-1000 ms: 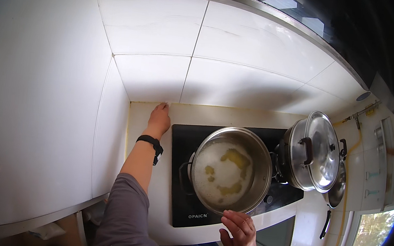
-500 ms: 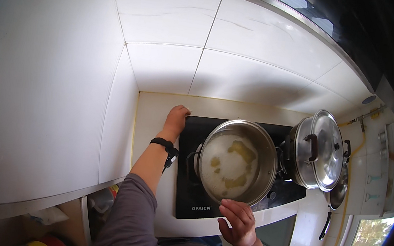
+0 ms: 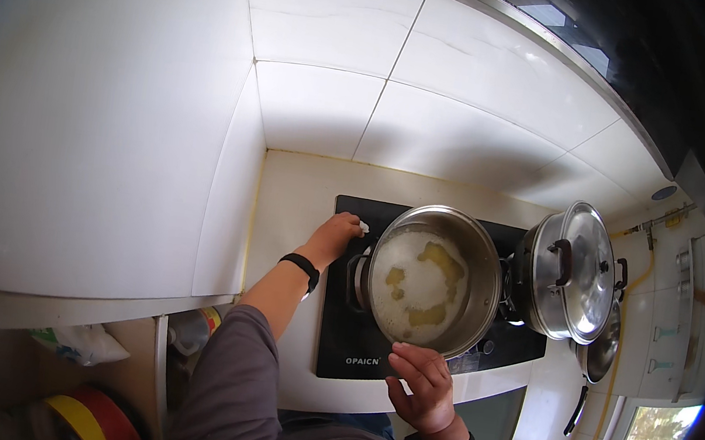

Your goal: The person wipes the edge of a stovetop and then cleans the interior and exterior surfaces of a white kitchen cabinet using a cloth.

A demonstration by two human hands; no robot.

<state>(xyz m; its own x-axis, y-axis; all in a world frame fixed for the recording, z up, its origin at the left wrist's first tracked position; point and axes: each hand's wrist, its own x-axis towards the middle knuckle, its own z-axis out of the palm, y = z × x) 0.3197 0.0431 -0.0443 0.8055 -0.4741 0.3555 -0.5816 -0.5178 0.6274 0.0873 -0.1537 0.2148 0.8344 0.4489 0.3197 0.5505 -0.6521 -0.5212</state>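
A large steel pot (image 3: pixel 480 324) stands on the black glass cooktop (image 3: pixel 346 342). Inside it is pale, foamy liquid (image 3: pixel 423 286) with yellowish patches. My left hand (image 3: pixel 336 237) is closed over the cooktop's left side, beyond the pot's dark left handle (image 3: pixel 354 282). A small white wad (image 3: pixel 364 228) pokes out from its fingertips; its kind is unclear. At the pot's near rim is my right hand (image 3: pixel 424 391), its fingers loosely bent and the thumb apart, with nothing visible in it. I cannot tell whether its fingertips touch the rim.
Right of the pot, a lidded steel pot (image 3: pixel 579 274) sits on the other burner. A frying pan (image 3: pixel 599 347) lies beyond it, its handle pointing toward me. The range hood (image 3: pixel 517 25) hangs overhead. Open shelving (image 3: pixel 147 353) at lower left holds bags and containers.
My left hand has moved from the cooktop's far left corner onto its surface, nearer the pot. The white wad shows more clearly. The right hand has barely shifted, and the view has tilted slightly.
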